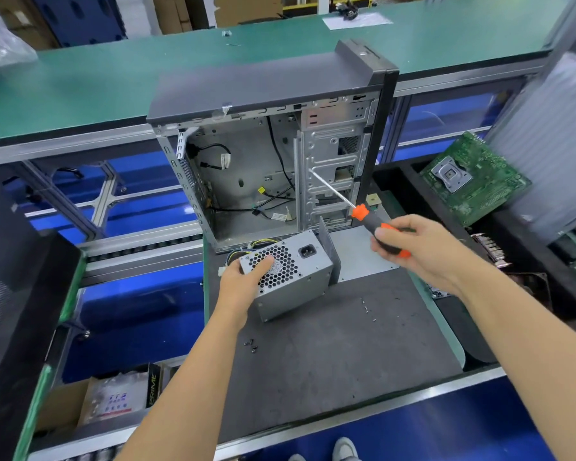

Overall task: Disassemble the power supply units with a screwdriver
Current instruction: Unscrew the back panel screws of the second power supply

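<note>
1. Now we stand at a dark work mat whose near edge runs along an aluminium rail; most of the mat in front of us lies bare apart from a few loose screws near our left forearm and a few more scattered to the right.
2. At the mat's far edge an opened computer case stands upright, closing off that side. A green circuit board leans in a dark bin beyond the mat's right edge.
3. Our power supply unit rests on the mat just in front of the case, its honeycomb fan grille tilted up toward us, cables trailing behind.
4. Our left hand grasps the unit's left end, thumb on the grille.
5. Our right hand is wrapped round the handle of the orange-and-black screwdriver, held above and to the right of the unit, clear of it, the shaft pointing toward the case.
</note>
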Demonstrator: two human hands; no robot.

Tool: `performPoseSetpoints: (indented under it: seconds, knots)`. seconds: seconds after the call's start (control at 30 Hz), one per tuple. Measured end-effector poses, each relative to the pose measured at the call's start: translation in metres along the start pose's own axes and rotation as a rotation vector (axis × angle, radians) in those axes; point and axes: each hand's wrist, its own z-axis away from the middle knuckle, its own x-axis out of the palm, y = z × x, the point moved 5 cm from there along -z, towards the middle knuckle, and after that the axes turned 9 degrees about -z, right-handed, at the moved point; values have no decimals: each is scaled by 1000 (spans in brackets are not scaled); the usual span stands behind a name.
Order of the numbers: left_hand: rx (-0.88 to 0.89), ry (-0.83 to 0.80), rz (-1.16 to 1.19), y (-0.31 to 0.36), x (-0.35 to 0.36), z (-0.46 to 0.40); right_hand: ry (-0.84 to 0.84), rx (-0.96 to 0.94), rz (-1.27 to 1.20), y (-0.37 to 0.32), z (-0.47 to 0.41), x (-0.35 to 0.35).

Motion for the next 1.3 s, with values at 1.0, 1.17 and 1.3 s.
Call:
performPoseSetpoints:
  seconds: [1.0,1.17,1.3]
  knots:
    - [-28,-207,7,21,1,8,-93,-36,510,59,-46,63]
    - [151,-93,-217,23,-3,11,-110,-111,551,60,-46,60]
    - [249,-63,-386,15,0,16,-89,-130,556,77,-38,52]
